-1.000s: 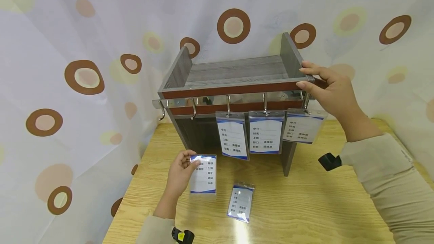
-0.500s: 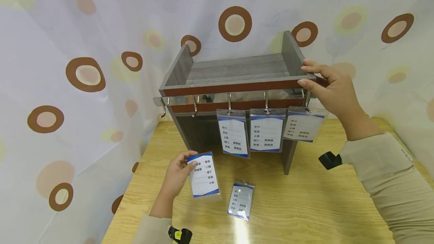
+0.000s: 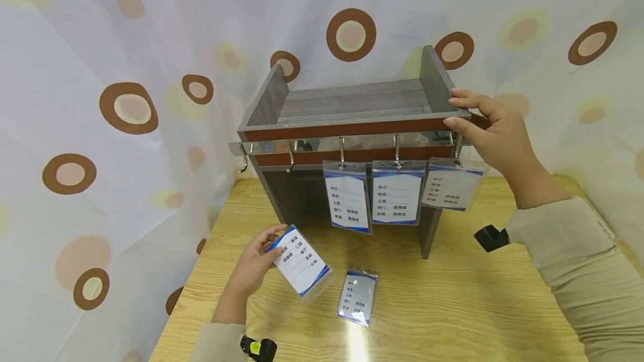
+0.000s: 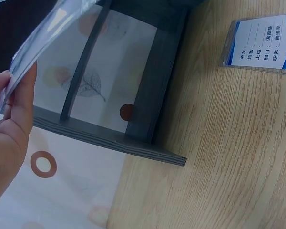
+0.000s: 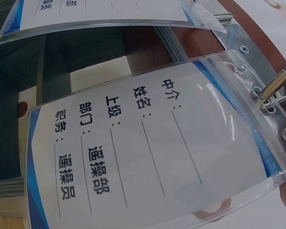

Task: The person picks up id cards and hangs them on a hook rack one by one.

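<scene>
My left hand (image 3: 251, 264) pinches a clear ID badge holder (image 3: 302, 266) at one end, tilted over the table, its printing turned upside down. The left wrist view catches this badge holder (image 4: 43, 40) nearly edge-on between thumb and fingers. My right hand (image 3: 495, 133) grips the front right corner of a grey wooden shelf (image 3: 352, 102), thumb at the front and fingertips on the side panel. Below it, three badge holders hang from hooks: one left (image 3: 347, 197), one in the middle (image 3: 397, 194), one right (image 3: 453, 186). Close up, a hanging badge holder (image 5: 148, 138) fills the right wrist view.
Another badge holder (image 3: 358, 298) lies face up on the wooden table (image 3: 453, 306). Along the shelf's front runs a metal hook rail (image 3: 319, 144); its leftmost hook (image 3: 244, 161) and the neighbouring hook (image 3: 290, 158) bear nothing. A dotted curtain (image 3: 126, 211) surrounds the table.
My left hand has drawn slightly left and turned the badge holder from upright to slanted, its lower end swinging right. My right hand stays at the shelf corner.
</scene>
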Action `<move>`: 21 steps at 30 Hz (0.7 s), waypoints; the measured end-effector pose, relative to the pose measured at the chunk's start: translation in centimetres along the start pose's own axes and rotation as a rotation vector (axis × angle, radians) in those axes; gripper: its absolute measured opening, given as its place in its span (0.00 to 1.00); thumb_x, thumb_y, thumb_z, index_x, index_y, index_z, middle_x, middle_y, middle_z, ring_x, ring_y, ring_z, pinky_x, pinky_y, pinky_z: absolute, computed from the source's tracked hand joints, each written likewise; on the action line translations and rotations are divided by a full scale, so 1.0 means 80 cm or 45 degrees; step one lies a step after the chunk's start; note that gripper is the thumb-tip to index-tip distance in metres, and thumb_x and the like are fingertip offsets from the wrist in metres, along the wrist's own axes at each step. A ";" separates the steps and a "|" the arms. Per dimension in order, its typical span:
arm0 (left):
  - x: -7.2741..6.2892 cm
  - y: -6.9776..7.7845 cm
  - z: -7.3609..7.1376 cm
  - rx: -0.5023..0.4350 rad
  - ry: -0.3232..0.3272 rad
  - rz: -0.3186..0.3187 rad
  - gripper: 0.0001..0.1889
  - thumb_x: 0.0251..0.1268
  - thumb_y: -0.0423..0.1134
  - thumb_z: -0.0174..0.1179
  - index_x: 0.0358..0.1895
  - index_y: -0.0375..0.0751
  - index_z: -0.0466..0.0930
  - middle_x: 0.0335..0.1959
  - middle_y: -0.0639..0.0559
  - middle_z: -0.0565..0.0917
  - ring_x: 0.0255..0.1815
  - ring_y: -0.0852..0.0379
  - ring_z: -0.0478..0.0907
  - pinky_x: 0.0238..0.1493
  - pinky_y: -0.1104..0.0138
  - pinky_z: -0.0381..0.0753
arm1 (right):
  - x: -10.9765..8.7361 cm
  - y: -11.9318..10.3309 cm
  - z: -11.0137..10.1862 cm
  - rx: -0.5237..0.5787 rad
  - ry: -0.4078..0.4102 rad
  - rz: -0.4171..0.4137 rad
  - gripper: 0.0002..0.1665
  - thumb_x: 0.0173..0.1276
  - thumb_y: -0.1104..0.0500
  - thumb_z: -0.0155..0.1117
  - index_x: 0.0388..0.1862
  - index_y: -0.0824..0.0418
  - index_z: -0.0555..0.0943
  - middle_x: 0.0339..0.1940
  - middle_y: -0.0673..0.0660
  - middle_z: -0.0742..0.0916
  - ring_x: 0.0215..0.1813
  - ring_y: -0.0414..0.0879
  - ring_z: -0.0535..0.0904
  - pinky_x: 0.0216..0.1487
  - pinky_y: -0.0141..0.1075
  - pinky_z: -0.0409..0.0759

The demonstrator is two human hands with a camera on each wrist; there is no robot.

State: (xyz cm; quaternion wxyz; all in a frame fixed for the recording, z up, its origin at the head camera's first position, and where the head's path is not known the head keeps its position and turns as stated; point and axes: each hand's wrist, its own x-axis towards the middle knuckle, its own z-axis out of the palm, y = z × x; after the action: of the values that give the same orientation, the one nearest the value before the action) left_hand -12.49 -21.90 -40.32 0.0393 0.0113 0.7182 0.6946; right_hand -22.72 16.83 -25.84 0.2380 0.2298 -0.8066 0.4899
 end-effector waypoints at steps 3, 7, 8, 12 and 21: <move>-0.003 0.000 -0.003 -0.002 -0.077 -0.007 0.22 0.61 0.22 0.43 0.59 0.36 0.62 0.42 0.41 0.64 0.40 0.52 0.71 0.36 0.66 0.75 | 0.000 0.000 0.000 0.000 -0.002 -0.007 0.21 0.58 0.63 0.58 0.51 0.67 0.73 0.58 0.50 0.72 0.54 0.33 0.68 0.48 0.21 0.67; -0.004 -0.001 -0.006 -0.011 -0.138 -0.028 0.23 0.63 0.24 0.40 0.62 0.38 0.58 0.47 0.39 0.63 0.42 0.52 0.69 0.38 0.66 0.73 | 0.000 0.001 0.000 -0.003 -0.004 -0.008 0.21 0.59 0.63 0.58 0.51 0.67 0.73 0.58 0.50 0.72 0.54 0.33 0.68 0.49 0.21 0.66; -0.004 -0.001 -0.007 -0.014 -0.142 -0.032 0.23 0.64 0.24 0.39 0.63 0.38 0.57 0.48 0.39 0.63 0.42 0.53 0.69 0.38 0.67 0.73 | 0.000 0.001 -0.001 -0.003 -0.004 -0.006 0.21 0.59 0.63 0.58 0.51 0.67 0.73 0.58 0.50 0.72 0.54 0.33 0.68 0.49 0.21 0.66; -0.004 -0.007 -0.010 -0.029 -0.118 -0.052 0.24 0.63 0.23 0.39 0.63 0.37 0.57 0.46 0.38 0.65 0.41 0.53 0.70 0.38 0.67 0.73 | 0.000 0.002 -0.001 -0.006 -0.002 -0.009 0.20 0.59 0.63 0.58 0.51 0.67 0.73 0.57 0.50 0.72 0.54 0.33 0.68 0.49 0.21 0.66; -0.002 -0.020 -0.016 -0.057 0.107 -0.112 0.21 0.59 0.22 0.45 0.57 0.34 0.66 0.39 0.41 0.70 0.35 0.53 0.74 0.31 0.65 0.77 | 0.000 0.001 0.000 -0.031 -0.005 -0.015 0.21 0.59 0.63 0.58 0.52 0.67 0.73 0.58 0.49 0.72 0.54 0.33 0.68 0.47 0.20 0.67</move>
State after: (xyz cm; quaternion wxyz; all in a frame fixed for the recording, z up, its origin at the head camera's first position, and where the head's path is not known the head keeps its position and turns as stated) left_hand -12.40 -23.25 -41.90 0.0399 -0.0505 0.7034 0.7078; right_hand -22.77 16.86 -25.92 0.2422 0.2326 -0.8114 0.4783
